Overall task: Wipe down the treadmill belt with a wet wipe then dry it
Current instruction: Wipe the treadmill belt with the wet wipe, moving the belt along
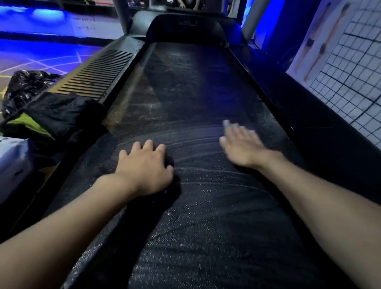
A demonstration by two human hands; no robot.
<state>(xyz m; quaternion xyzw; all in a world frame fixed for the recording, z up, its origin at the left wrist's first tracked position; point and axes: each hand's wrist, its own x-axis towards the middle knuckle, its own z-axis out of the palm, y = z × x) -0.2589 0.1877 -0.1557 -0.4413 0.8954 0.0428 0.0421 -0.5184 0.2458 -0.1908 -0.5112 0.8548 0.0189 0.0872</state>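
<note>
right now the wet pass is looking partly done: the treadmill belt (198, 84) is stretching away from the camera. pale curved streaks are showing across its near half, while the far half is looking duller and smeared. to do this step well, i am judging that the strokes should be overlapping, running edge to edge and working toward the far end. the pressure should be flat and even, so the wipe is not bunching or skipping on the textured surface.

the right hand (239, 144) is reaching forward over the right part of the belt, palm down, fingers fairly straight and spread. it is blurring, so the detail is soft. a pale scrap, most likely the wet wipe (226, 124), is peeking out at the fingertips, seemingly pressed under them rather than pinched. the left hand (144, 166) is resting nearer, left of centre, knuckles up. its fingers are curling over a dark lump that is looking like a dark cloth (170, 162), perhaps meant for drying, though i cannot be sure. both forearms are lying low over the belt.
</note>
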